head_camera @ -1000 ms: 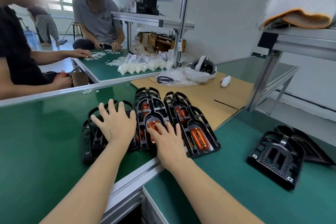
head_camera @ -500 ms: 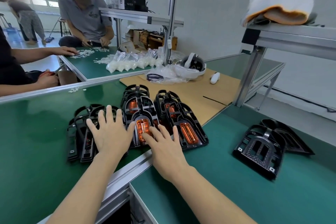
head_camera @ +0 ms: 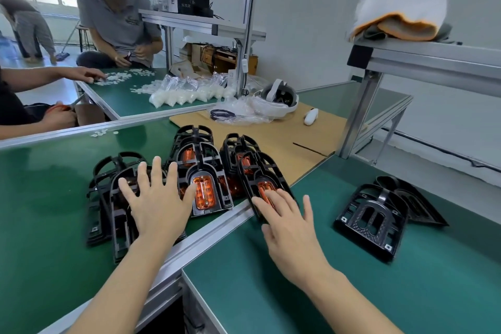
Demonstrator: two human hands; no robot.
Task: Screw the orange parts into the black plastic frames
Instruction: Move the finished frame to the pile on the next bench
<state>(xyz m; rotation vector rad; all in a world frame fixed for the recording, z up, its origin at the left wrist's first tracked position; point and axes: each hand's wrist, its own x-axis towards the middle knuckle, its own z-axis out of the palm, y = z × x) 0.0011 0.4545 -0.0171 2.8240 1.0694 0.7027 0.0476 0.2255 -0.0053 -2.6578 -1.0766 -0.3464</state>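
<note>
The main risk from here is a slide or a topple; the black frames [head_camera: 200,171] lie in overlapping rows, each leaning on the one behind, and the nearest ones sit right at the metal rail [head_camera: 217,228] between the two green counter [head_camera: 48,225] tops, so a sideways push from either flat palm could probably knock a row askew or tip a frame over the rail; the orange parts [head_camera: 204,192] may also be only seated and not yet screwed, in which case a jolt could shake one loose, though the picture does not show any screws or a driver.

The left hand [head_camera: 157,203] lies flat with fingers spread and straight, pressing on the left stack of frames, which show no clear orange; its thumb reaches the left edge of the middle frame, just beside the bright orange part there. The right hand [head_camera: 290,222] is also flat and spread, gripping nothing; its fingertips [head_camera: 268,194] touch the orange part in the front frame of the right row, while the palm hovers over or rests on the near counter top; I cannot tell which. Two more empty frames [head_camera: 371,219] lie well apart to the right, out of reach of both hands as they now lie.
</note>
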